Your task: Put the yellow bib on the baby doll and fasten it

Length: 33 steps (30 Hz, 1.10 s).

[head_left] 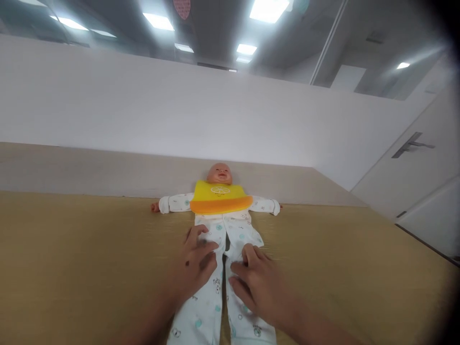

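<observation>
**Left hand**: held palm down and flat, fingers loosely spread and pointed toward 12 o'clock; nothing is gripped.
**Left forearm**: bare, seen rising from the lower edge at 6 o'clock, angled toward 1 o'clock.
**Right hand**: held palm down and flat, fingers slightly curled and directed toward 11 o'clock; nothing is gripped.
**Right forearm**: bare, seen from 5 o'clock.
**Spacing:** the hands are set side by side, near but apart.
</observation>
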Available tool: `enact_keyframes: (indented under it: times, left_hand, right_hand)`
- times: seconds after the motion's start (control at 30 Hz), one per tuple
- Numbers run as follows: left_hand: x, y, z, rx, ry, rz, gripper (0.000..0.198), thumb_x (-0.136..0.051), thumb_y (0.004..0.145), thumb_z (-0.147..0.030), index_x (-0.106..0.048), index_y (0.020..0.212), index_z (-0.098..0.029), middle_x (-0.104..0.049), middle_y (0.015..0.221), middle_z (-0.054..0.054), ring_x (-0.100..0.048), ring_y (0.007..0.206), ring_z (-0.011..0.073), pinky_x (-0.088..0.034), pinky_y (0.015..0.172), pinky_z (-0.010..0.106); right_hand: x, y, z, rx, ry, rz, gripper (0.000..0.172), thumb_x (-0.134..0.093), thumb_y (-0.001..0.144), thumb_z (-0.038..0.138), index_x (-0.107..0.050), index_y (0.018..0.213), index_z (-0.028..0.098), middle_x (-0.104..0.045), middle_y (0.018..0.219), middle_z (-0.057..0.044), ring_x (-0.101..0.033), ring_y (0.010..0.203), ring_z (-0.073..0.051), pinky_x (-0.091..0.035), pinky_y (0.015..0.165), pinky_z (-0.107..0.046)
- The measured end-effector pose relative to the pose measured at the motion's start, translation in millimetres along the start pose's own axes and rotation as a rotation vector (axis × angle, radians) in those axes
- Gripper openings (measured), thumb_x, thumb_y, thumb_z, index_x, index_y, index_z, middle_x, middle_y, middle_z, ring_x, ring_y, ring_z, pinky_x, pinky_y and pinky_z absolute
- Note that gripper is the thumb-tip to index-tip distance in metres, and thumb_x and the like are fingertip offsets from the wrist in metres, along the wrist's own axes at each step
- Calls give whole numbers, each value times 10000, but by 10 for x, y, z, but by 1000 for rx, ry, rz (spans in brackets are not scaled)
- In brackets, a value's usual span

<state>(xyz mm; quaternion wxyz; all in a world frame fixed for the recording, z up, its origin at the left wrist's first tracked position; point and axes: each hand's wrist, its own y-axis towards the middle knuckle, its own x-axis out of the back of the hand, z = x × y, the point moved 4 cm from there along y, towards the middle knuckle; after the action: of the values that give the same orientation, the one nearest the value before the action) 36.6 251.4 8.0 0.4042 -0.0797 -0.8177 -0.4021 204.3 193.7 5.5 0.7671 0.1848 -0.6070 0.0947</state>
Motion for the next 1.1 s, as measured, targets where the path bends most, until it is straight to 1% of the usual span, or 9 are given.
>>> enact_keyframes:
  times: [0.23, 0.33, 0.4, 0.5, 0.63, 0.73, 0.87, 0.97, 1.1]
  left_hand:
    - [-2, -38, -129, 66, 15, 49, 219, -529, 817, -136, -686, 891, -269, -449, 1297, 40, -498, 1136, 246, -471, 901, 395]
    - [11, -50, -172, 69, -3, 10, 212, -525, 810, -100, -663, 886, -241, -448, 1273, 54, -488, 1129, 240, -459, 913, 394]
    - [8, -63, -194, 39, 13, -16, 220, -520, 806, -71, -647, 899, -225, -467, 1210, 68, -484, 1095, 237, -461, 890, 385]
    - [-58, -68, -301, -152, 103, 29, 261, -518, 811, -36, -623, 983, -202, -513, 1041, 70, -476, 1019, 237, -453, 856, 384]
    - [-268, -18, -530, -481, 369, 182, 247, -569, 851, -132, -593, 1093, -176, -560, 976, 71, -490, 958, 249, -421, 892, 426]
    - [-404, 55, -633, -586, 493, 193, 160, -593, 850, -178, -614, 1005, -146, -576, 929, 69, -508, 909, 242, -398, 886, 418]
    - [-477, 65, -631, -649, 493, 112, 57, -596, 850, -160, -641, 876, -134, -591, 858, 44, -515, 863, 216, -366, 867, 396]
    - [-496, 14, -564, -623, 479, 62, 37, -646, 803, -152, -647, 768, -140, -615, 826, 53, -523, 880, 231, -356, 863, 404]
    - [-562, -57, -557, -555, 429, 13, 155, -695, 705, -106, -603, 587, -149, -585, 636, 37, -521, 718, 211, -372, 720, 370]
  right_hand:
    - [9, 18, 65, 139, 58, -30, 234, -539, 872, 257, -558, 658, 166, -477, 862, -52, -466, 850, -195, -422, 728, -331]
    - [40, -65, -20, 189, 178, -111, 115, -529, 879, 208, -608, 797, 195, -521, 898, -41, -511, 875, -173, -458, 773, -303]
    - [57, -129, -165, 152, 180, -256, 165, -487, 899, 162, -613, 995, 206, -552, 978, -59, -543, 904, -167, -481, 817, -299]
    - [34, -181, -413, 67, -29, -467, 304, -469, 912, 158, -534, 1209, 179, -557, 1091, -117, -560, 980, -222, -510, 826, -362]
    - [-73, -101, -606, 42, -186, -506, 330, -467, 897, 116, -522, 1217, 175, -567, 1113, -130, -568, 985, -264, -530, 781, -412]
    - [-111, -43, -639, 60, -164, -539, 277, -442, 897, 79, -554, 1132, 174, -599, 1046, -106, -588, 916, -235, -530, 751, -379]
    - [-109, -27, -644, 75, -165, -592, 203, -448, 909, 89, -576, 1038, 178, -625, 984, -82, -595, 860, -209, -507, 731, -344]
    - [-96, -13, -621, 117, -175, -614, 192, -446, 915, 88, -569, 1040, 164, -628, 1003, -87, -588, 877, -204, -493, 747, -335]
    - [-91, 38, -593, 125, -77, -621, 111, -476, 925, 132, -543, 1010, 157, -617, 1001, -87, -575, 899, -210, -484, 774, -345]
